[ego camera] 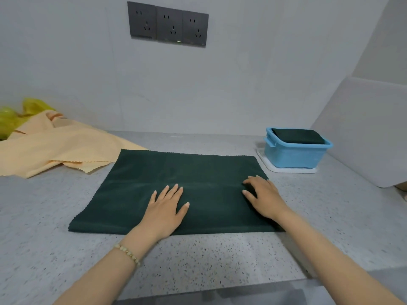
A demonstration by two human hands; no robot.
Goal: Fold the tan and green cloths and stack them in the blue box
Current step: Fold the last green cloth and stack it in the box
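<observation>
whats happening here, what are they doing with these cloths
A person is folding cloths on a speckled countertop. The left hand and right hand both rest on a dark green cloth lying flat in front of them, the right near its right edge. One folded green cloth already sits in the blue box at the back right. The tan cloths lie rumpled on the left, not yet folded.

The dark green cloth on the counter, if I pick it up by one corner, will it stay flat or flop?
Probably floppy: the green cloth lies flat against the countertop, thin at its edges, so it should drape. Likely light, being so thin. It may slide on that smooth-looking surface unless the left hand and right hand resting on it pin it.
</observation>
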